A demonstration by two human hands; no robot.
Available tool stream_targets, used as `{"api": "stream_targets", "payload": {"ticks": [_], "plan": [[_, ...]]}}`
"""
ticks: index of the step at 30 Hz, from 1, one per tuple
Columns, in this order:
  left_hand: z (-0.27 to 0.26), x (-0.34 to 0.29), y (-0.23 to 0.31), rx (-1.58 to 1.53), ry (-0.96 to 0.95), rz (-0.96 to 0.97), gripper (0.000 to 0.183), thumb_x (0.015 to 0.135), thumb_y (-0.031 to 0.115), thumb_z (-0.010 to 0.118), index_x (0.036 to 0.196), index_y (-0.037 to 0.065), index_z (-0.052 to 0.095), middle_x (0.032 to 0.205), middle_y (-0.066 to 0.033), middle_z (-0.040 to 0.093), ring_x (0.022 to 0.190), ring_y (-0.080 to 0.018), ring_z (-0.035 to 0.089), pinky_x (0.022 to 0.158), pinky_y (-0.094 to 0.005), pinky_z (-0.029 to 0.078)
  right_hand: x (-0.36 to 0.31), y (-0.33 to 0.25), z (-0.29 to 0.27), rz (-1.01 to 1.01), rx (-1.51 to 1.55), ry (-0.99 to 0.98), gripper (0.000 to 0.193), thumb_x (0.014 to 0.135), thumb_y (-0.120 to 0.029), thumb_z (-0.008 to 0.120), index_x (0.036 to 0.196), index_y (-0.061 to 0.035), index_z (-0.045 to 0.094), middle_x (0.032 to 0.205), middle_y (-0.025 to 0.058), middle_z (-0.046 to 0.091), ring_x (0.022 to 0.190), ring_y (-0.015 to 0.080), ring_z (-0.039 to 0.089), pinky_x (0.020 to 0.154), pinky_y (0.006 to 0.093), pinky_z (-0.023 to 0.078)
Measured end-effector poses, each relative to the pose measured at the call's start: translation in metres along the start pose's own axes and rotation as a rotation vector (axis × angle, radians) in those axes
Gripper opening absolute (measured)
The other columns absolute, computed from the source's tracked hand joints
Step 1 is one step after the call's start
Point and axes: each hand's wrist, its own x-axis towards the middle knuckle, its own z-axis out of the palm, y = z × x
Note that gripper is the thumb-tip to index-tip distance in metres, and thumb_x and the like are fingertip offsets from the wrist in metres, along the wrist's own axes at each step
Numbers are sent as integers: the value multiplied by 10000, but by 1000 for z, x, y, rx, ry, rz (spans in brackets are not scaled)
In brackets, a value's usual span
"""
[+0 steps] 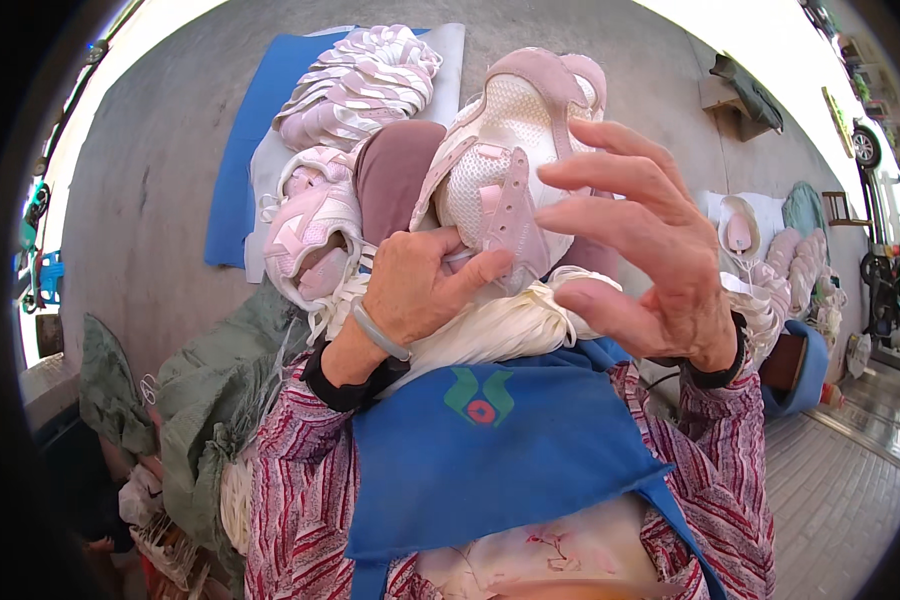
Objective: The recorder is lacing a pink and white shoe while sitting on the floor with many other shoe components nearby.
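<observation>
A pink and white shoe upper (515, 115) with mesh panels and a row of eyelets lies over my lap. My left hand (410, 290) is closed on its near edge, thumb on top and fingertips hidden inside the opening. Just right of the upper, my right hand (650, 250) is raised with spread, curved fingers and nothing visible in them. White shoelaces (480, 335) lie in a loose bundle across my lap below both hands. Left of my left hand rests another pink upper (310, 225), with white laces hanging from it.
Ahead, a stack of pink and white uppers (365, 85) sits on a blue sheet (240, 140). Green cloth sacks (210, 370) slump at my left. More uppers (795, 265) lie at the right, near a blue-covered seat (795, 370). A cardboard box (730, 105) stands at the far right.
</observation>
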Motion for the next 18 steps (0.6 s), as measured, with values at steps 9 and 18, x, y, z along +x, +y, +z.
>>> {"api": "stream_targets", "payload": {"ticks": [9, 18], "plan": [[9, -28, -8, 12, -2, 133, 439, 941, 339, 556, 676, -10, 552, 546, -208, 483, 492, -367, 499, 483, -413, 386, 11, 75, 67, 150, -209, -44, 495, 759, -433, 666, 1118, -94, 639, 1361, 170, 444, 1347, 426, 313, 1059, 576, 291], [-2, -14, 1, 46, 64, 154, 235, 883, 201, 663, 766, 8, 599, 580, -148, 564, 527, -293, 596, 506, -360, 450, 3, 82, 54, 240, -16, 14, 499, 767, -374, 683, 1164, -75, 635, 1407, 167, 441, 1390, 404, 287, 1107, 511, 276]]}}
